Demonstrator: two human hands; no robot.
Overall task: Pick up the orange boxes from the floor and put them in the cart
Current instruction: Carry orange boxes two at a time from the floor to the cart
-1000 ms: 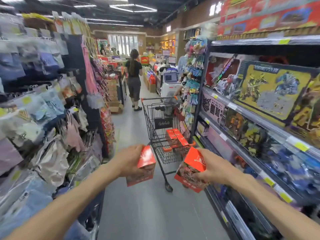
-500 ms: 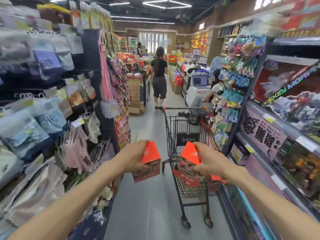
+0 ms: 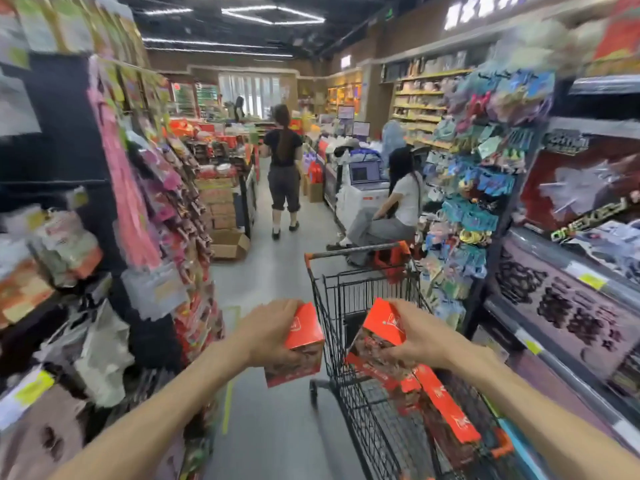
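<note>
My left hand (image 3: 268, 332) grips an orange box (image 3: 301, 344) with a dark picture on its side, held just left of the cart's left wall. My right hand (image 3: 420, 336) holds a second orange box (image 3: 382, 327) tilted over the basket of the black wire shopping cart (image 3: 332, 306). Inside the cart lie more orange boxes (image 3: 446, 407), stacked along its right side. The cart's orange-tipped handle bar is at its far end.
Shelves crowd both sides of the aisle: hanging packets on the left (image 3: 138, 188), toy boxes on the right (image 3: 571, 271). A person in white (image 3: 398, 209) sits beyond the cart, another in black (image 3: 284, 174) stands farther off. A cardboard box (image 3: 228, 244) lies on the floor.
I have stepped up to the cart, which now fills the lower right. Both hands have carried their boxes forward; the right box has moved over the basket.
</note>
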